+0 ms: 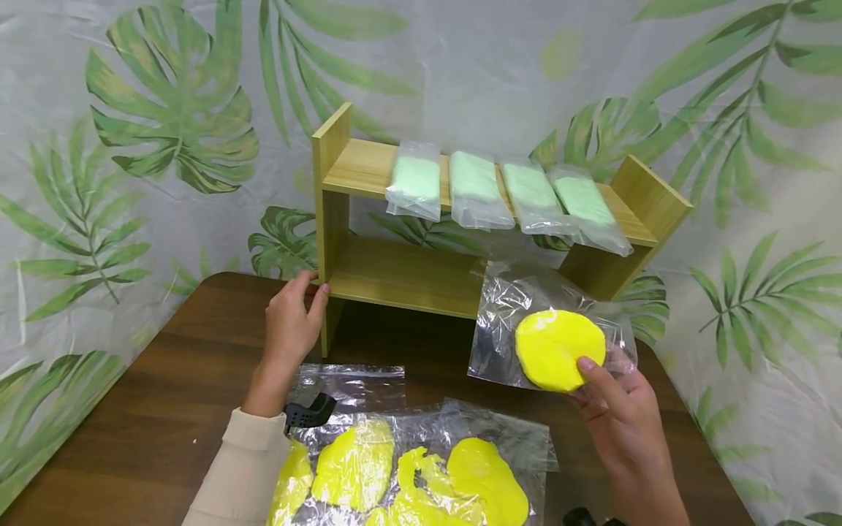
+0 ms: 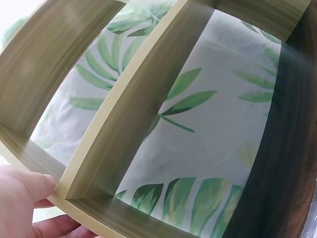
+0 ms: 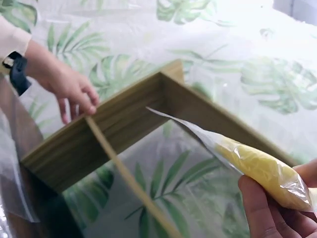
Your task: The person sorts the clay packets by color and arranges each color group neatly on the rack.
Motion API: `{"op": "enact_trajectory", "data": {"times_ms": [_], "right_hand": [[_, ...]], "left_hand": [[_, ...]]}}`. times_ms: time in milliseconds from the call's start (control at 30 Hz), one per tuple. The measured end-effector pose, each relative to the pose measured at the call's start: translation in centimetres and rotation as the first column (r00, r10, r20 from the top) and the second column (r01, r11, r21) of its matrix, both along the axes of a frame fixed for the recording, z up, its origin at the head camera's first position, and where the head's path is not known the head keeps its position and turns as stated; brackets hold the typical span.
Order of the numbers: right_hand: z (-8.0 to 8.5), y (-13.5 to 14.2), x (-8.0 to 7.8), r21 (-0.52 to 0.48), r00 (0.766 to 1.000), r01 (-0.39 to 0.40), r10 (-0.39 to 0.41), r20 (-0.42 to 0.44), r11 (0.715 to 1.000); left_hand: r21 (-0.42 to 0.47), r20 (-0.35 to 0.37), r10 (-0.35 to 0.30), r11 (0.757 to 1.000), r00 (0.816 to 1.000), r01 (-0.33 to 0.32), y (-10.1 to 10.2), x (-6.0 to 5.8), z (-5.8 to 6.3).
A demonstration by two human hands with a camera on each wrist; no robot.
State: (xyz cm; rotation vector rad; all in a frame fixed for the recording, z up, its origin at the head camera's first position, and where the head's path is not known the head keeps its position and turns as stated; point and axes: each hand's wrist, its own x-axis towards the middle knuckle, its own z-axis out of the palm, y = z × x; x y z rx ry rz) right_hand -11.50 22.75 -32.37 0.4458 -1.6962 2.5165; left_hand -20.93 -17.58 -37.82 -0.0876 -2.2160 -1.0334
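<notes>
My left hand pinches the front edge of the left side panel of a small wooden shelf, at the height of its lower board. In the left wrist view the thumb lies on one side of that panel and the fingers on the other. My right hand holds up a clear plastic bag with a flat yellow clay-like lump inside, thumb on top at its lower right edge. In the right wrist view the bag appears edge-on, tilted, in front of the shelf.
Several clear bags with pale green slabs lie side by side on the shelf's upper board, overhanging its front. Clear bags of yellow lumps lie on the dark wooden table in front. A leaf-patterned cloth hangs behind.
</notes>
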Motion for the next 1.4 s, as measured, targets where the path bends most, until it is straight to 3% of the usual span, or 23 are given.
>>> {"op": "enact_trajectory", "data": {"times_ms": [333, 667, 833, 1100, 1400], "right_hand": [[-1.7, 0.0, 0.1, 0.058, 0.994, 0.026, -0.032, 0.108, 0.998], [-2.5, 0.4, 0.8, 0.108, 0.981, -0.015, -0.007, 0.195, 0.994], [-2.8, 0.5, 0.8, 0.105, 0.980, -0.049, 0.027, 0.196, 0.993], [-3.0, 0.6, -0.4, 0.093, 0.976, -0.041, 0.020, 0.217, 0.995], [-3.2, 0.6, -2.6, 0.043, 0.965, -0.081, 0.068, 0.254, 0.996]], "left_hand": [[-0.008, -0.019, -0.004, 1.000, 1.000, 0.004, 0.1, 0.0, 0.2], [-0.010, -0.015, 0.006, 1.000, 1.000, -0.006, 0.0, 0.0, 0.2], [-0.009, -0.019, 0.007, 1.000, 1.000, -0.007, 0.0, -0.1, 0.2], [-0.008, 0.002, 0.000, 1.000, 1.000, 0.000, 0.1, 0.1, 0.1], [-0.002, 0.019, 0.002, 1.000, 1.000, -0.002, 0.0, 0.1, 0.0]]}}
